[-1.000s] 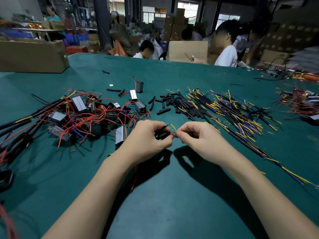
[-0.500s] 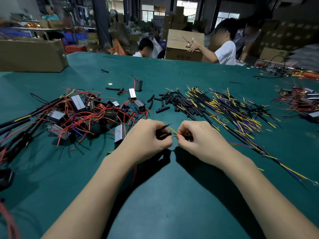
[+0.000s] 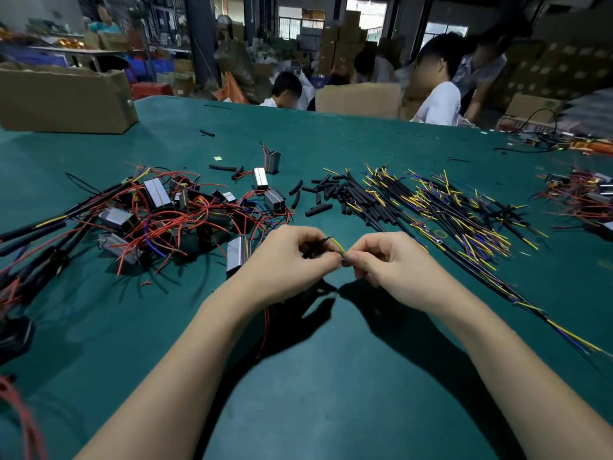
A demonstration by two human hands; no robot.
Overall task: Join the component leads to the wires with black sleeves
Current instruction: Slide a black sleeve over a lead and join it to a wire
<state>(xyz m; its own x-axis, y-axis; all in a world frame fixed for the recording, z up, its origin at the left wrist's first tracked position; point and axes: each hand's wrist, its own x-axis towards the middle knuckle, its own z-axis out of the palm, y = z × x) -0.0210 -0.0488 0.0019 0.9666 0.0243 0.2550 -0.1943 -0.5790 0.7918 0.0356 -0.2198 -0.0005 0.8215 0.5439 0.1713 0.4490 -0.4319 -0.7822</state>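
Just above the surface (image 3: 298, 376), left hand (image 3: 292, 260) and right hand (image 3: 391, 263) each pinch a lead end; the yellow wire (image 3: 338, 245) rises between their fingers. Keep both ends aligned, twist firmly.

bare green table (image 3: 331, 393) near the person, red-wire component tangle (image 3: 172, 220) blocks left, black-sleeved wire pile (image 3: 431, 207) blocks right, loose sleeves (image 3: 318, 210) btwn them, cardboard box (image 3: 66, 97) far left

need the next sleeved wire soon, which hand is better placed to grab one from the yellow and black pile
Right, probably. The right hand sits beside the pile of sleeved wires, which spreads out on its side. The left hand is nearer the red-wired components. Both are pinching the joint now.
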